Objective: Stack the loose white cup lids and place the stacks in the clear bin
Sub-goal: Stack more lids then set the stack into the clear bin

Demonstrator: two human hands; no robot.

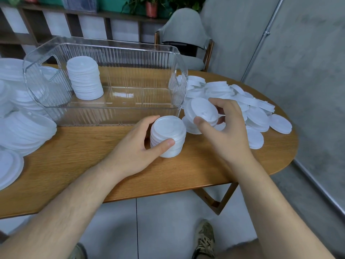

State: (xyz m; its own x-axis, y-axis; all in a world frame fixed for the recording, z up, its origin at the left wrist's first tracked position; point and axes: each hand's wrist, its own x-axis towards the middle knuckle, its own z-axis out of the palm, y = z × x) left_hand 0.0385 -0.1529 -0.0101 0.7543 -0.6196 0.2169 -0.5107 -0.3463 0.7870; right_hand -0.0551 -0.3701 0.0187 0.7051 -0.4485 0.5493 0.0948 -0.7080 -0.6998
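Oval wooden table [112, 174], grey chair [184, 30] behind it, red plant pot [151, 9]

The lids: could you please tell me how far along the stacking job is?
One tall stack already stands in the bin. In hand: the left hand grips a short stack on the table, and the right hand holds a lid beside it. Left: a loose pile right of the bin, plus more lids left of it. Early days, it seems.

The heap of lids [28, 128] and the desk [74, 156] run off the left edge, lids behind the clear bin [112, 51] blur through its ribbed wall, and the short stack [169, 131] hides most fingers of the left hand [130, 152].
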